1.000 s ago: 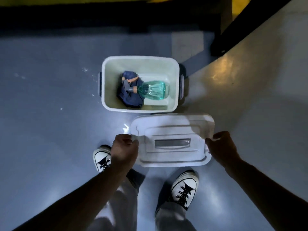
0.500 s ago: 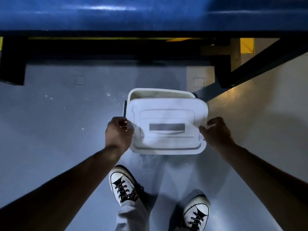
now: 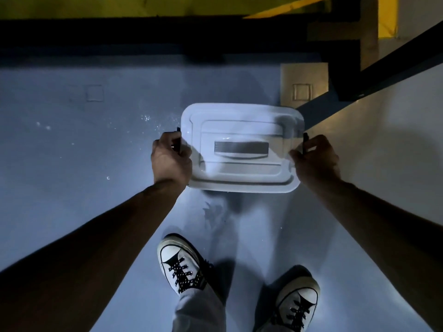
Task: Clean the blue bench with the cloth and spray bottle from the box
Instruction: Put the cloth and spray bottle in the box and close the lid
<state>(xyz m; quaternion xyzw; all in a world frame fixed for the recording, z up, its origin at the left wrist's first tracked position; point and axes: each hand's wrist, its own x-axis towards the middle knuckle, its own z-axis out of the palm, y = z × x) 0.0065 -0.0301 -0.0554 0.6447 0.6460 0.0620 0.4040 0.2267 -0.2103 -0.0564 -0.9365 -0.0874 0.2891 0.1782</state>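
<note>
On the grey floor (image 3: pixel 72 188), straight ahead of the person's feet, sits a white plastic box (image 3: pixel 242 185) closed by its lid (image 3: pixel 242 130). This lid is a smooth rounded rectangle with raised stepped ridges and a dark recessed handle slot (image 3: pixel 241 150) in the middle; light glares off its glossy top. The left hand (image 3: pixel 170 160) curls around the lid's left edge, fingers by a dark side latch (image 3: pixel 178 142). The right hand (image 3: pixel 316 159) grips the right edge likewise, beside the other latch (image 3: pixel 305 143); whether the fingers press on the latches or only on the rim is hard to tell in this dim light. Cloth and spray bottle are out of sight under the lid.

The floor is smooth and faintly shiny, flecked with pale specks (image 3: pixel 148 118) left of the box and a wet-looking smear (image 3: pixel 213 212) just in front of it. Two white canvas sneakers with black laces, the left sneaker (image 3: pixel 179 262) and the right sneaker (image 3: pixel 299 298), stand near the bottom, with pale trouser legs (image 3: pixel 199 310) above them. A black beam (image 3: pixel 167 32) crosses the top of the view, and yellow surfaces (image 3: pixel 119 6) show behind it. A dark diagonal bar (image 3: pixel 395 56) runs down at the right, close to the box's far right corner, near a tan square plate (image 3: pixel 303 82).
</note>
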